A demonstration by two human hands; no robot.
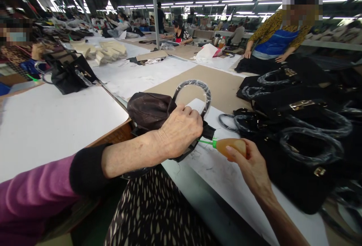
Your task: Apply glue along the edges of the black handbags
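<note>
A dark bag (151,109) with brown patterned cloth bulging from it lies at the table edge in front of me. Its round handle (208,94), wrapped in clear film, stands up behind my knuckles. My left hand (181,130) is closed on the bag, its fingertips hidden beneath. In my right hand (251,161) is an amber squeeze bottle (233,148) with a green collar and a thin green nozzle. The nozzle points left at the bag's edge beside my left hand; whether its tip touches is unclear.
Black bags (296,133) with film-wrapped handles are piled at the right. Another black bag (70,72) stands on the left white table (56,125). A person in a blue apron (273,44) leans over the back right; another person sits at the far left.
</note>
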